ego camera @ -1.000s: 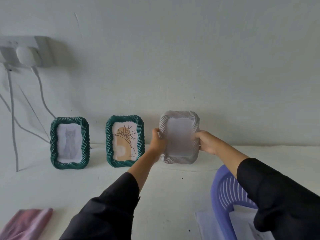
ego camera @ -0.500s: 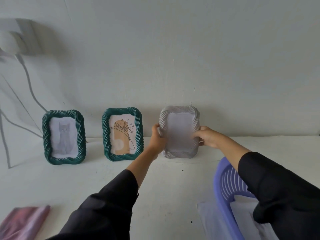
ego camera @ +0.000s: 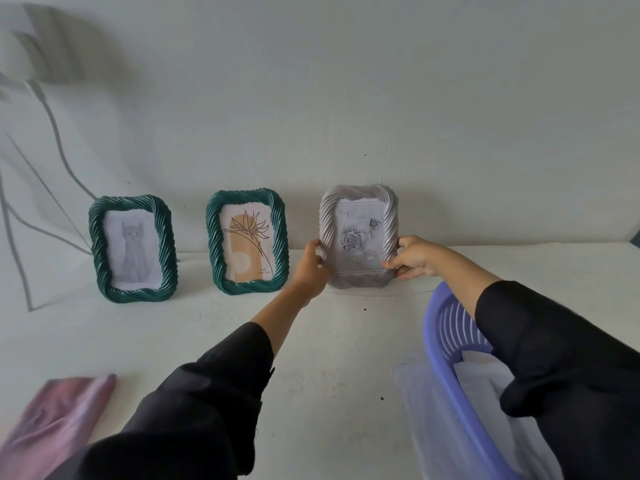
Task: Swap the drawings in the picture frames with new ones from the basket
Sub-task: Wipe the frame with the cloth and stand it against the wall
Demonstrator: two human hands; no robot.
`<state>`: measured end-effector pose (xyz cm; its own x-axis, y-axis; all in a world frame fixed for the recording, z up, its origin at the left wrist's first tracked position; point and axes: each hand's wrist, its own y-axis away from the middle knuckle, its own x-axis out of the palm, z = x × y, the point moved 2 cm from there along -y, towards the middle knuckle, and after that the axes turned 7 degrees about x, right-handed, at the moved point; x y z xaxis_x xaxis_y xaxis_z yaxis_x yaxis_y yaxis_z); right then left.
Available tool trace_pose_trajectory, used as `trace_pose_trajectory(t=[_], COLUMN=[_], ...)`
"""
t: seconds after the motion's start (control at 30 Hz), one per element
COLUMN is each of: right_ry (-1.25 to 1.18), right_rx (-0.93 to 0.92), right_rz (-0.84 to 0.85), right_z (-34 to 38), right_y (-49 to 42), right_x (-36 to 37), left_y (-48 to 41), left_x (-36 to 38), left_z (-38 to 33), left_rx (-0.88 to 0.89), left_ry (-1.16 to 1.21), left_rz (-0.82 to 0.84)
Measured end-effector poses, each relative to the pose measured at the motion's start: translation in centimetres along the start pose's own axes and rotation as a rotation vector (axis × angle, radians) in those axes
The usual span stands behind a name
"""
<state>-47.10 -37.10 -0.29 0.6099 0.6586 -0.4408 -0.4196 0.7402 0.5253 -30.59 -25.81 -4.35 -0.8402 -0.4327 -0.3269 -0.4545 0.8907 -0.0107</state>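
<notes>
1. Head view, and both hands are on the grey frame (ego camera: 358,237)! It stands upright, long axis vertical, close to the wall (ego camera: 346,98), with its base on or just above the surface (ego camera: 346,358); I cannot tell which.
2. Left hand (ego camera: 310,268) is curled round the lower left edge, and right hand (ego camera: 414,258) pinches the lower right edge with the thumb on the front. The frame sits squarely between them, neither hand nearer.
3. A rose drawing (ego camera: 353,240) shows inside it, so this one looks swapped already.
4. To its left stand the flower frame (ego camera: 246,242) and the cat frame (ego camera: 133,249), both green. Judging the next reach, the left hand is closer to them, while the basket (ego camera: 434,344) lies under the right forearm.
5. Against the earlier frames, the grey frame has come down lower, and the roses now read clearly where the pane looked blank.
</notes>
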Motion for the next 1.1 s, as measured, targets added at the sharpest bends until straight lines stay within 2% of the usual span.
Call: trace_pose_trajectory(t=[0.83, 0.93, 1.1], right_ry=[0.024, 0.004, 0.01], right_rx=[0.028, 0.03, 0.027], right_rz=[-0.031, -0.024, -0.023], right_z=[-0.5, -0.5, -0.6], right_y=[0.3, 0.5, 0.2], right_x=[0.2, 0.2, 0.2], left_y=[0.2, 0.6, 1.1], left_x=[-0.4, -0.4, -1.2], left_z=[-0.2, -0.4, 0.1], left_rx=[0.024, 0.057, 0.175], left_ry=[-0.123, -0.219, -0.615], left_rz=[0.047, 0.048, 0.015])
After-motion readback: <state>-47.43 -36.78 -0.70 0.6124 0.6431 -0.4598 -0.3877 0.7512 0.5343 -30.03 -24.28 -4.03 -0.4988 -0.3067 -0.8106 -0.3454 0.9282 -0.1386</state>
